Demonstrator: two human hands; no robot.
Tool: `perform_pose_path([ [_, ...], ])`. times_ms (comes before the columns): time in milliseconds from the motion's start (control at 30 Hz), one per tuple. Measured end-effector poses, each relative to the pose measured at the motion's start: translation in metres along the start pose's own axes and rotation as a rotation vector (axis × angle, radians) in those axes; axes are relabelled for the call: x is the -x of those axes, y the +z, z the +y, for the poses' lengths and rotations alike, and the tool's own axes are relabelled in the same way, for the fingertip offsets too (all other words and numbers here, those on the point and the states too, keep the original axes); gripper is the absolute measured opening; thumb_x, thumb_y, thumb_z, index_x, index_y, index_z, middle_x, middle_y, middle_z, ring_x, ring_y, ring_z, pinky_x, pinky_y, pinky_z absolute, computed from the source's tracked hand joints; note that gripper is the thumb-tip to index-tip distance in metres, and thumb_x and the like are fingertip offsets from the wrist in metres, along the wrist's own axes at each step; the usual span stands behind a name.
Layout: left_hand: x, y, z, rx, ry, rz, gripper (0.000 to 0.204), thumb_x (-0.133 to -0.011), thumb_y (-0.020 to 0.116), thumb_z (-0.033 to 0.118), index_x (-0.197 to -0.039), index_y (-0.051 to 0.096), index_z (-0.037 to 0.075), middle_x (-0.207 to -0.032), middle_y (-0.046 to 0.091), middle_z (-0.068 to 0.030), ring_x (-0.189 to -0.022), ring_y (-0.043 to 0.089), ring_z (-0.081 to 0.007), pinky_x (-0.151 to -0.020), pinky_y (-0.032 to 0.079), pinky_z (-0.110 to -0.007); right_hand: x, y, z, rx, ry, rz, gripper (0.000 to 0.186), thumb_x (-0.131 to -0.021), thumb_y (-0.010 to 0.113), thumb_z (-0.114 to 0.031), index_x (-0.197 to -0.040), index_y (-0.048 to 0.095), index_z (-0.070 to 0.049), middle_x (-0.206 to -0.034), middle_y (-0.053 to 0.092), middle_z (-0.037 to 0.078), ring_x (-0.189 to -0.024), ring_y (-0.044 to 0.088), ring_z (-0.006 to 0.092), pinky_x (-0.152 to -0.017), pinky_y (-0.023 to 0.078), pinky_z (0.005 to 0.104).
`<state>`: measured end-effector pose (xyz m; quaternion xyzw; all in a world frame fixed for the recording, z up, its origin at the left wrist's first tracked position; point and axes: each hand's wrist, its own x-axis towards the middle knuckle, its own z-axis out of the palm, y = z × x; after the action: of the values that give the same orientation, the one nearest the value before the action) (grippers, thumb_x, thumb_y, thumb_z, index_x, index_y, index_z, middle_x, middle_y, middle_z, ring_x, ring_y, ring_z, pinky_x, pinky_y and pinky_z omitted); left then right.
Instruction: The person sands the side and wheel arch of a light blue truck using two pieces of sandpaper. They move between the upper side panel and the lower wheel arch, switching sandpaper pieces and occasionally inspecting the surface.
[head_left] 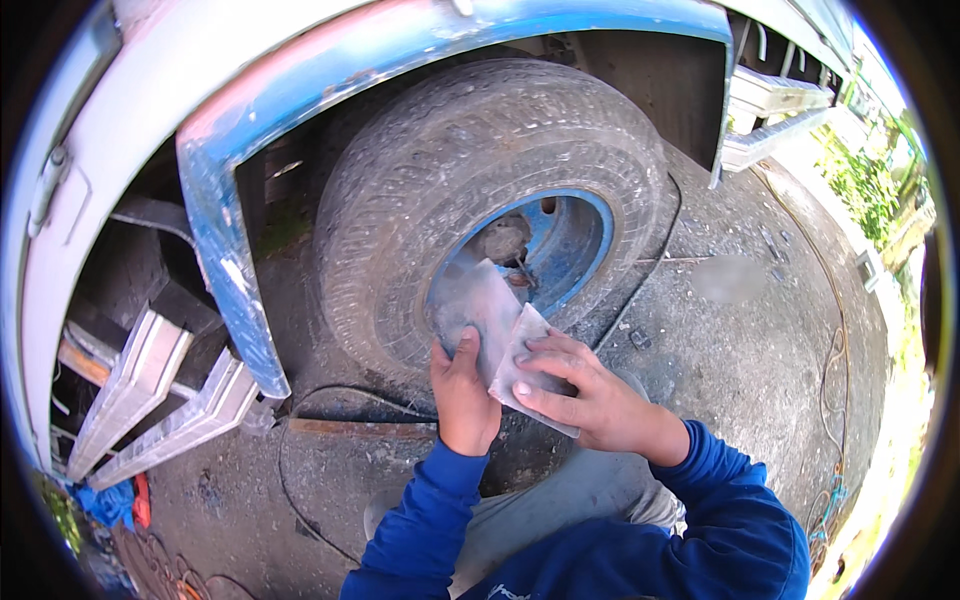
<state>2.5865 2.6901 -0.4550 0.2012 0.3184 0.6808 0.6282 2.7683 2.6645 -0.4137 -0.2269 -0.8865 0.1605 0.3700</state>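
Note:
My left hand [466, 390] grips a pale, dusty grey sheet [478, 298] by its lower left part, thumb on the near face. My right hand [585, 395] holds the sheet's right part [520, 355], which looks folded or is a second piece; I cannot tell which. Its fingers are bent over that part. Just behind both hands stands a large dusty tyre [380, 220] on a blue wheel rim [580, 270], partly hidden by the sheet. Around the tyre's top and left runs a scuffed blue wheel-arch edge [220, 230] of a white vehicle body [130, 70].
Metal step rails [130, 390] jut out at the lower left, others [780, 95] at the upper right. Cables [835, 340] and a rusty flat bar [355, 428] lie on rough concrete [740, 380]. A blue cloth [105, 500] lies at the lower left. Plants [860, 180] edge the right.

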Motion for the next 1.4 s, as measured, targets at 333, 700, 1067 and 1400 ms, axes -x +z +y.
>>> perform_pose_path([
  [333,0.023,0.0,0.024,0.017,0.071,-0.135,0.033,-0.105,0.06,0.014,-0.135,0.052,0.002,-0.125,0.065,-0.0069,-0.112,0.061,-0.012,-0.099,0.05,-0.03,0.081,0.034,0.098,0.093,0.416,-0.109,0.076,-0.067,0.051,0.022,-0.136,0.06,-0.007,-0.136,0.052,0.021,-0.131,0.049,0.0426,-0.112,0.041,0.0437],
  [700,0.047,-0.032,-0.021,-0.383,-0.016,-0.282,0.051,-0.108,0.055,0.021,-0.151,0.039,-0.002,-0.136,0.058,-0.0108,-0.126,0.051,-0.0148,-0.108,0.042,-0.032,0.057,0.077,0.113,-1.447,0.979,0.826,0.057,-0.108,0.045,-0.05,-0.141,0.052,-0.004,-0.135,0.062,0.013,-0.119,0.062,0.0276,-0.103,0.05,0.0425],
  [1067,0.044,-0.025,0.003,-0.218,-0.052,-0.345,0.049,-0.107,0.056,0.019,-0.149,0.042,-0.002,-0.132,0.06,-0.0074,-0.12,0.055,-0.0116,-0.104,0.046,-0.03,0.025,0.064,0.051,-1.56,0.872,0.656,0.067,-0.108,0.041,-0.052,-0.147,0.044,0.002,-0.135,0.061,0.015,-0.117,0.063,0.0292,-0.102,0.051,0.0456],
  [1400,0.019,-0.028,0.044,-0.161,-0.173,-0.238,0.041,-0.101,0.061,0.008,-0.14,0.051,-0.002,-0.13,0.064,-0.0102,-0.117,0.064,-0.0176,-0.102,0.05,-0.034,0.08,0.009,0.066,-0.446,0.761,0.612,0.043,-0.105,0.05,-0.007,-0.148,0.049,0.001,-0.135,0.06,0.013,-0.122,0.061,0.0228,-0.106,0.047,0.0363],
])
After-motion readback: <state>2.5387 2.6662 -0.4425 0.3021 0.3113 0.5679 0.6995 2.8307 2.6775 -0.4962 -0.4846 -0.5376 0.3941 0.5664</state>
